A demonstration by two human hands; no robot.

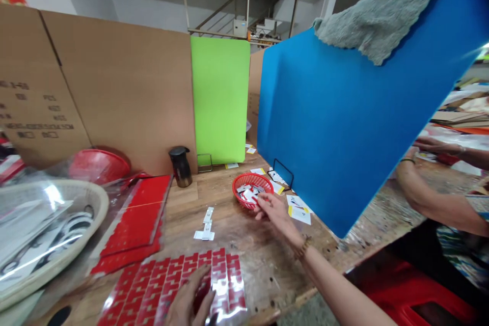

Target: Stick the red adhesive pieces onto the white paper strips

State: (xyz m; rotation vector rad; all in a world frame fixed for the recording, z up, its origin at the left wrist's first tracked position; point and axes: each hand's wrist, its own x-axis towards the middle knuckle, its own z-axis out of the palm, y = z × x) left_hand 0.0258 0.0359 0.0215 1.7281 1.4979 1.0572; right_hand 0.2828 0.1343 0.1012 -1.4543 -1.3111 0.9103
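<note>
My right hand (273, 210) reaches to the near right rim of a small red basket (237, 202), which holds white and red pieces; its fingers are partly bent, and whether they grip anything is too small to tell. Over a clear plastic sheet with rows of red shapes (153, 285), my left hand (191, 298) hovers or rests at the bottom, its thumb and fingers apart and nothing visible between them. Several white pieces (207, 226) lie on the wooden table (225, 239) between the sheet and the basket.
A large white basket (101, 209) with plastic-wrapped items stands left, beside red sheets (133, 219). A dark jug (181, 165) is behind. Green (220, 102) and blue (324, 122) panels stand upright, with printed cards (300, 214) near the blue one. Another person's arms (431, 198) show at the right.
</note>
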